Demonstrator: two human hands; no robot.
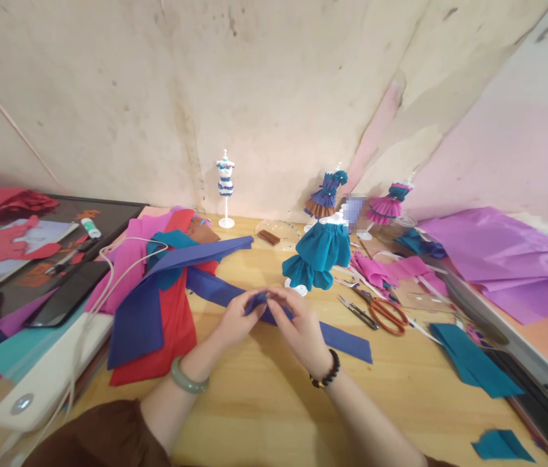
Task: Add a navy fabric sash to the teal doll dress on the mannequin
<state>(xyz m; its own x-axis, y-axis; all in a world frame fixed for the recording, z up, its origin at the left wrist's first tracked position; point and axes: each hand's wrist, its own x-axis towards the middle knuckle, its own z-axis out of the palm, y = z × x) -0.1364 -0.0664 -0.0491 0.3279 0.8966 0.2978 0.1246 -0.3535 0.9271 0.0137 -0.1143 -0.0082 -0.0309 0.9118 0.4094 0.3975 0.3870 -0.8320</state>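
Note:
A long strip of dark blue crepe paper (pixel 346 341) runs across the wooden table under my hands. My left hand (pixel 242 318) pinches a bunched part of it from the left. From the right, my right hand (pixel 297 324) has its fingertips closed on the same gathered spot, thumbs nearly meeting. The strip's right end lies flat past my right wrist; its left part (pixel 213 287) reaches toward a folded blue piece (pixel 137 331). Just beyond my hands stands a small mannequin in a ruffled teal dress (pixel 325 246).
Scissors with orange handles (pixel 388 316) and thread snips (pixel 358 312) lie to the right, near teal paper pieces (pixel 475 360). Further back stand a white mannequin (pixel 226 185) and two dressed ones. At left are red paper (pixel 176 337), a white corded device (pixel 50 383) and a phone (pixel 64 295).

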